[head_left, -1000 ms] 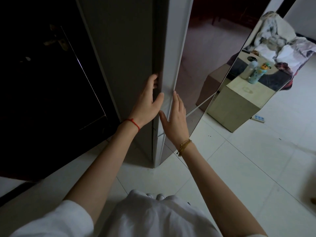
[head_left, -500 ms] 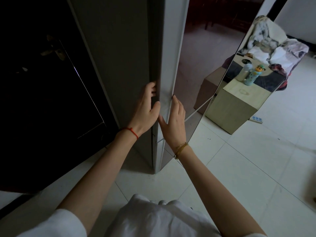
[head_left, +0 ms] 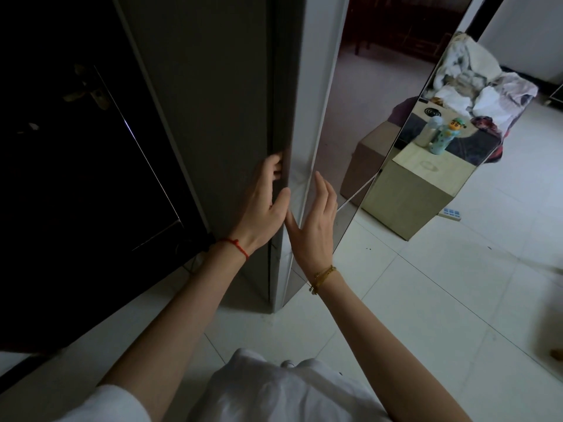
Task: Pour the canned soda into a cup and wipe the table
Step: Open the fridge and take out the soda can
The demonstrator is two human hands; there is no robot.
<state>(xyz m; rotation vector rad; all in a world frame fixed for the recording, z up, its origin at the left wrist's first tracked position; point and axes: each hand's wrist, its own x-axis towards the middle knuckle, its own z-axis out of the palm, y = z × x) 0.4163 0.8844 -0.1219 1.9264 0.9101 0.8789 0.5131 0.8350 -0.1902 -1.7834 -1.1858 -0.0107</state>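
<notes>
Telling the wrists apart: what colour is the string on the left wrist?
Red string, head view.

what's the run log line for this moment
phase: at tall door | left hand: grips its edge | right hand: open, by its mirrored front | task items: none in view

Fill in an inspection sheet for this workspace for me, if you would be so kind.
Surface: white tiled floor; no table in view.
Job's things: nothing seen; no can, cup or cloth.
Clutter: heap of clothes; two bottles on a beige cabinet.
Grippers: left hand grips the refrigerator door at its edge; right hand lies with straight fingers against its glossy front.
Cables: power strip on the floor; no cord seen.
Surroundings: dark door with a lever handle at left.
</notes>
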